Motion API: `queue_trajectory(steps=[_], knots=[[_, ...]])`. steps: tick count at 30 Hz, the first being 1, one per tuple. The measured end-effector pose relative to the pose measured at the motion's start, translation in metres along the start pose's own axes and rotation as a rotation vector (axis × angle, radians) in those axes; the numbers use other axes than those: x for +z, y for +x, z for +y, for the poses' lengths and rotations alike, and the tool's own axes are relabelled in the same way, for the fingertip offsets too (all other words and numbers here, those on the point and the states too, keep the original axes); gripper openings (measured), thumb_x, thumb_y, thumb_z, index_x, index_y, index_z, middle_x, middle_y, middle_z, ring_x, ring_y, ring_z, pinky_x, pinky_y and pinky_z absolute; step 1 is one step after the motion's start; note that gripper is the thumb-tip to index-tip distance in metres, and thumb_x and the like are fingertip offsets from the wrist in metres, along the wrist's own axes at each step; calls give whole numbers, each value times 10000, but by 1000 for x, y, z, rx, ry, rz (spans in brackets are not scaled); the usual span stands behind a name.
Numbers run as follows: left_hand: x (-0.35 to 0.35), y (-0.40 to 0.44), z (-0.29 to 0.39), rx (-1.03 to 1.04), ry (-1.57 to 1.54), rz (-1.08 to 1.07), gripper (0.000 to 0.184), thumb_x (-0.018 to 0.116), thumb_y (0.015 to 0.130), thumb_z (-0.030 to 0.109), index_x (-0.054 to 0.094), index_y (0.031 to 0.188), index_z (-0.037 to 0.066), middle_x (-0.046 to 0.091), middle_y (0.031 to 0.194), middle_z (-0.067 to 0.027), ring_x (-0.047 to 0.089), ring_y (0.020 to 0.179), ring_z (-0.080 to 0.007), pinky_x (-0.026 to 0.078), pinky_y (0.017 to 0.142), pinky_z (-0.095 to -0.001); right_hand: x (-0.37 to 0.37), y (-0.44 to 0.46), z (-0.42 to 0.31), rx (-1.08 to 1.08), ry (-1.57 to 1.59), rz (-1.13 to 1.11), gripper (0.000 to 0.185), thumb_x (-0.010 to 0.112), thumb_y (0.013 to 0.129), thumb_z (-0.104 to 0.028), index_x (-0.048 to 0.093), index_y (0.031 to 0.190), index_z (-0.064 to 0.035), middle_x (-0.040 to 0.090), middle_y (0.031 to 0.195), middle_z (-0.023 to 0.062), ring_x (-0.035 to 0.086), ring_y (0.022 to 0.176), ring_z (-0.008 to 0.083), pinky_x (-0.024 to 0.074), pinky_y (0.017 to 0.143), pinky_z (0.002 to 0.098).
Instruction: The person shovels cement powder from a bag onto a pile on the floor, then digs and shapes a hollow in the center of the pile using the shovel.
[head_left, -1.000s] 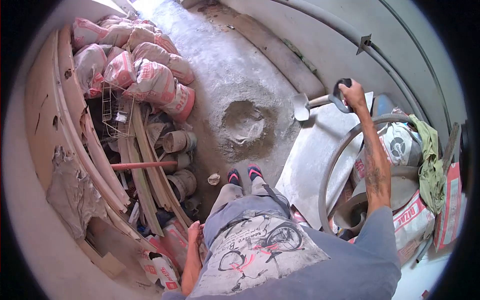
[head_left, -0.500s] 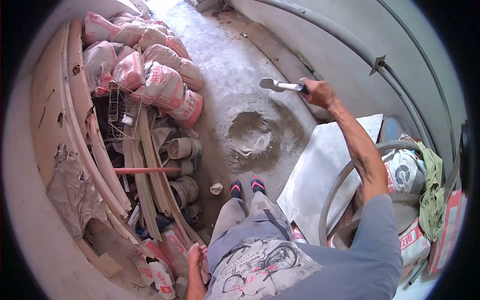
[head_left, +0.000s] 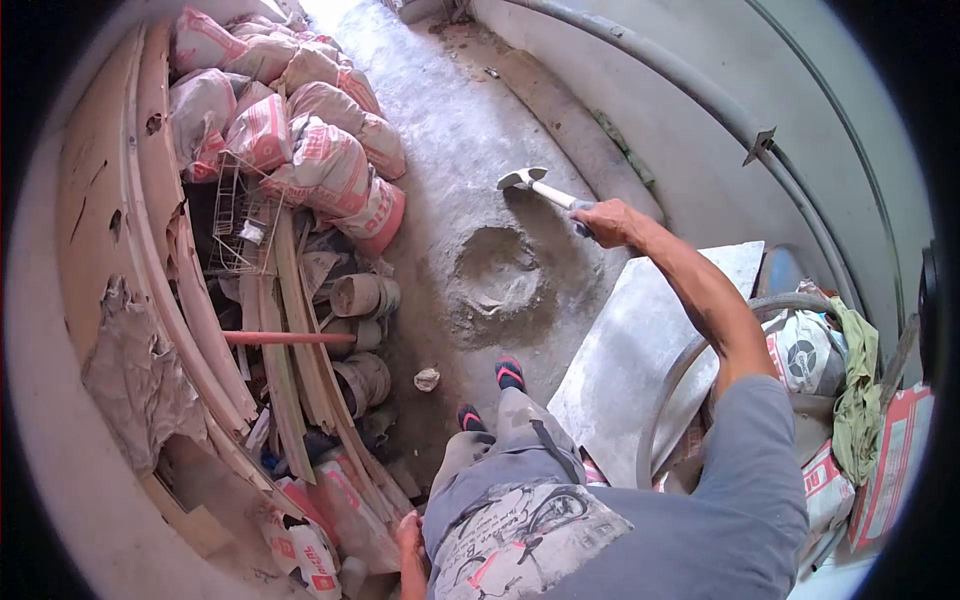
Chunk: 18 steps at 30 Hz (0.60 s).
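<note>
My right hand [head_left: 608,222] is wrapped round the handle end of a short shovel [head_left: 545,188]. The shovel's blade points left, just above the far edge of a round hollow [head_left: 497,268] in a grey powdery heap on the floor. Down at my left side, beside the shirt's hem, hangs my left hand [head_left: 410,537]; its fingers are partly hidden, and anything in it cannot be made out. My feet in dark and pink footwear [head_left: 509,374] stand on the near side of the hollow.
Filled sacks [head_left: 325,165] are piled at the left, with a wire rack [head_left: 240,225], wooden planks [head_left: 290,380] and dusty buckets [head_left: 355,296] below them. A flat grey sheet [head_left: 640,340], a hose [head_left: 668,395] and a green cloth [head_left: 858,390] lie at the right. Pipes run along the wall.
The shovel has swung from the right side to above the hollow, its blade now lower than half a second ago. One foot has stepped forward. My left hand stays low at my side.
</note>
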<state>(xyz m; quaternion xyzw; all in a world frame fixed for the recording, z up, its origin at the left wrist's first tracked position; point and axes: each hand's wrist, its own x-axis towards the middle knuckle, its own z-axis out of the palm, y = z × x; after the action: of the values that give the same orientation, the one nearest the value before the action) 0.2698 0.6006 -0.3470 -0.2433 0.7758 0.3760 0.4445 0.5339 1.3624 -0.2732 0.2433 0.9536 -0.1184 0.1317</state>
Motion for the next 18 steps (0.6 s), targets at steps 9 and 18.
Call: queue_trajectory(steps=[9, 18], knots=[[-32, 26, 29, -59, -29, -108, 319, 460, 942, 283, 474, 1200, 96, 633, 950, -130, 611, 679, -198, 518, 584, -350, 8, -53, -46, 151, 180, 45, 529, 571, 703, -24, 492, 1216, -124, 589, 684, 192, 598, 682, 377, 443, 596, 451], [-65, 55, 6, -66, -40, -150, 346, 482, 933, 264, 457, 1230, 89, 636, 963, -134, 621, 694, -217, 534, 617, -369, 22, -75, -102, 274, 435, 302, 270, 567, 737, -69, 552, 1006, -52, 590, 699, 195, 592, 645, 338, 447, 592, 389]])
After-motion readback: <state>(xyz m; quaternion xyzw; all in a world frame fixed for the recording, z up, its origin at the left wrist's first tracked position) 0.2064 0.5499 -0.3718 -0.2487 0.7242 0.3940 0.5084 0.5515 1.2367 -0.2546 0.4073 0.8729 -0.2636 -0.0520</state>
